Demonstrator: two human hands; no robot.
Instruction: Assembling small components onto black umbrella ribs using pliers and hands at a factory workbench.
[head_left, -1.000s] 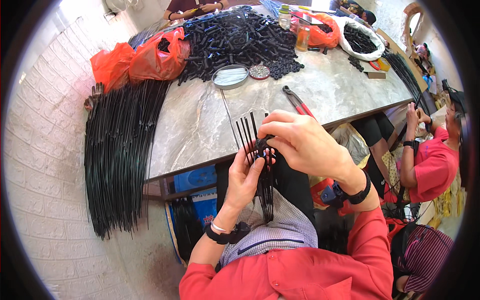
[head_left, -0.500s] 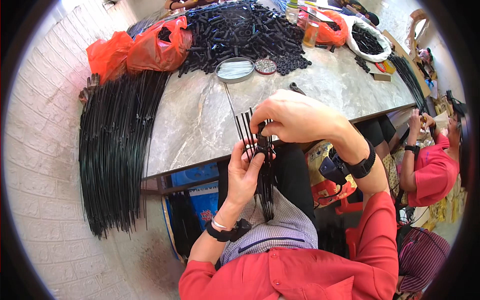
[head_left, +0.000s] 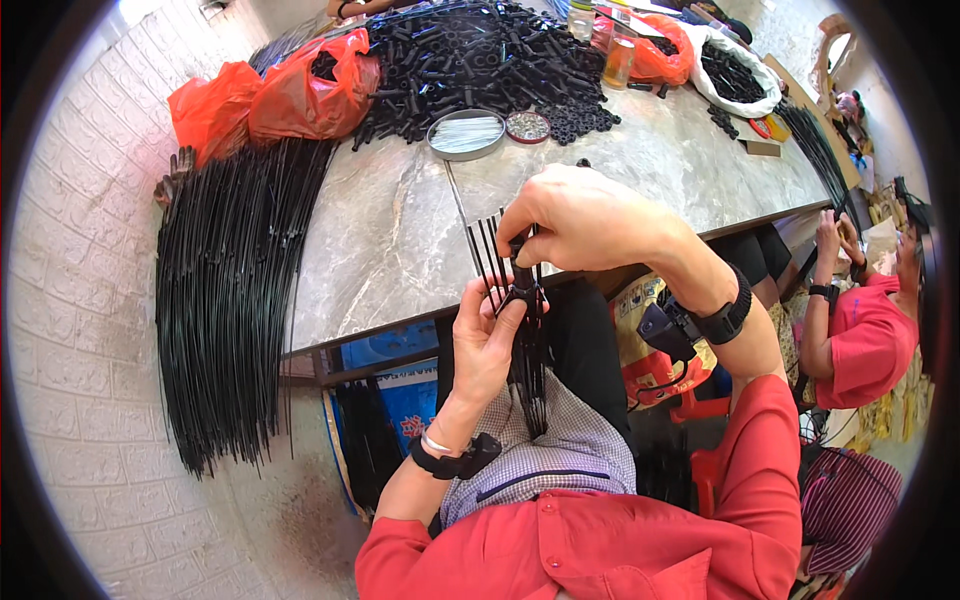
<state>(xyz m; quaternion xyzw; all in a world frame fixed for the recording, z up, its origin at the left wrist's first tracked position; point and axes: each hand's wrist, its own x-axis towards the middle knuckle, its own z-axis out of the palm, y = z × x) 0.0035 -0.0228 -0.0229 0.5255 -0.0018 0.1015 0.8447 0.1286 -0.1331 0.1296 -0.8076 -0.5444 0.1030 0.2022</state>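
Note:
Above my lap, my left hand (head_left: 486, 345) is closed round a bundle of thin black ribs (head_left: 532, 395), which looks like part of an umbrella frame. Thumb and fingers press at the black plastic hub (head_left: 521, 288) where the ribs meet. Several rib ends stick up past the fingers, and the rest hang down to the checked cloth on my lap. From above, my right hand (head_left: 590, 218) pinches the top of the black tube (head_left: 519, 250) that rises from the hub. Its fingertips partly hide the tube's end.
Before me stands a grey marbled table (head_left: 370, 240). A heap of black plastic tubes (head_left: 480, 60), a dish of pale pins (head_left: 466, 135), a small red-rimmed tin (head_left: 528, 127) and red bags (head_left: 315, 95) lie on it. Long black rods (head_left: 235, 300) hang over its left edge. A co-worker (head_left: 865, 335) sits at right.
Both hands keep their hold on the bundle. My right hand and the tube's top have shifted slightly left and toward me. The whole view has moved a little.

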